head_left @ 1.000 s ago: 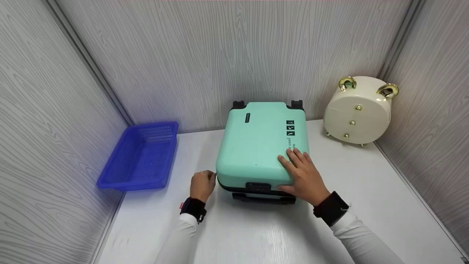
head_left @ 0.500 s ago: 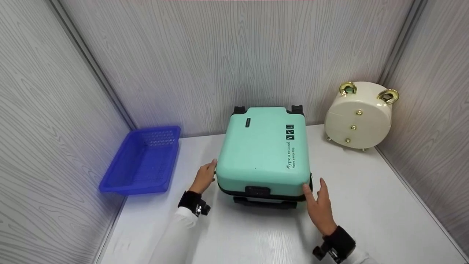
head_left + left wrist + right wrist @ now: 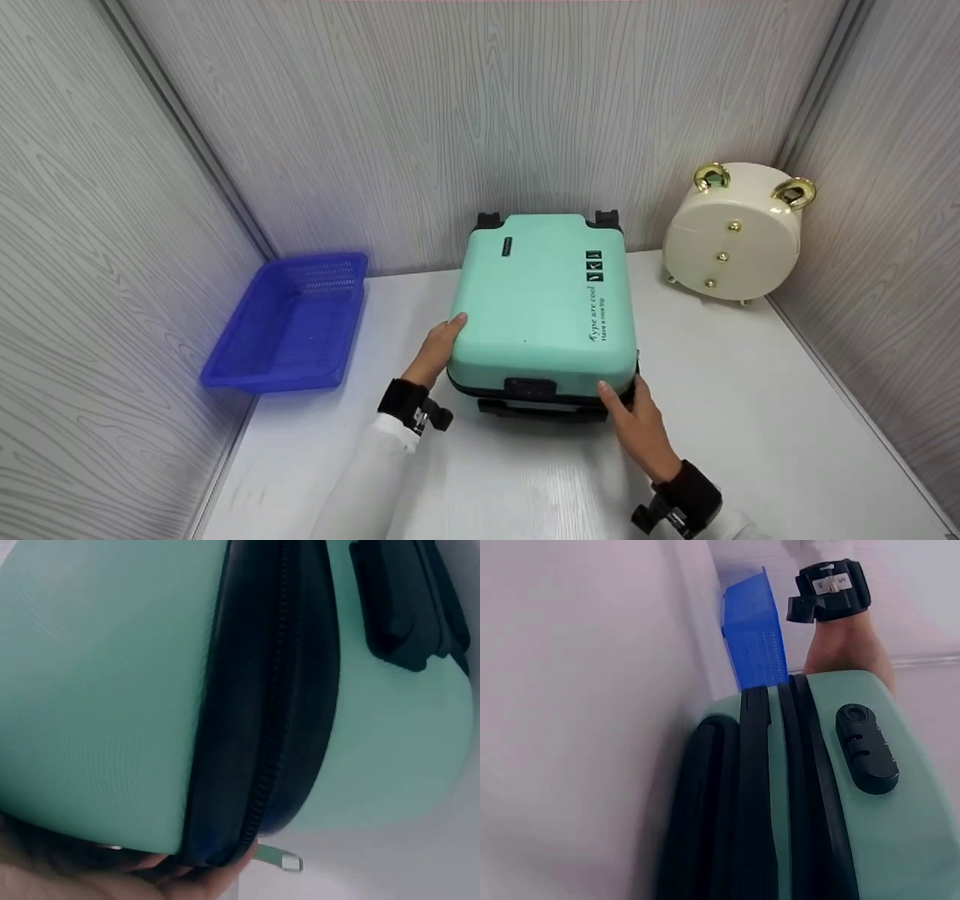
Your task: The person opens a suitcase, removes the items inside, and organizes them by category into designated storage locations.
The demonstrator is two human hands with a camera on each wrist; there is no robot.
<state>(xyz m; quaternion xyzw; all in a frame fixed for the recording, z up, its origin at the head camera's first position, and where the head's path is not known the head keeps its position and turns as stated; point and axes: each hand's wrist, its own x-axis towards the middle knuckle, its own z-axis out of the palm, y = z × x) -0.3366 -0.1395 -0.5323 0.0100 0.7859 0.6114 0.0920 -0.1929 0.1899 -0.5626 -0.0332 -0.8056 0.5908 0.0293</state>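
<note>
— What are your hands doing?

— My left hand (image 3: 436, 352) is holding the left side of the mint-green suitcase (image 3: 536, 292). The thumb is resting on the upper shell and the fingers are curling round the side, against the black zipper (image 3: 276, 701). A metal zipper pull (image 3: 279, 857) is sticking out just beside one fingertip.

— And the other one?

— My right hand (image 3: 645, 431) is gripping the suitcase's near right corner. Its thumb is pressing on the front and its fingers are reaching round the right side, where the shell is partly hiding them.

— Where is the suitcase lying?

— It's lying flat on the desk (image 3: 525, 487), midway between the side edges, and its black wheels are pointing toward the far edge. The black lock (image 3: 866, 750) and a black handle (image 3: 541, 411) are facing the near edge.

— What else is sitting there?

— A blue basket (image 3: 311, 330) is filling the far left corner, and a round cream box (image 3: 750, 255) with gold ears is standing by the far right corner, well apart from my hands.
</note>
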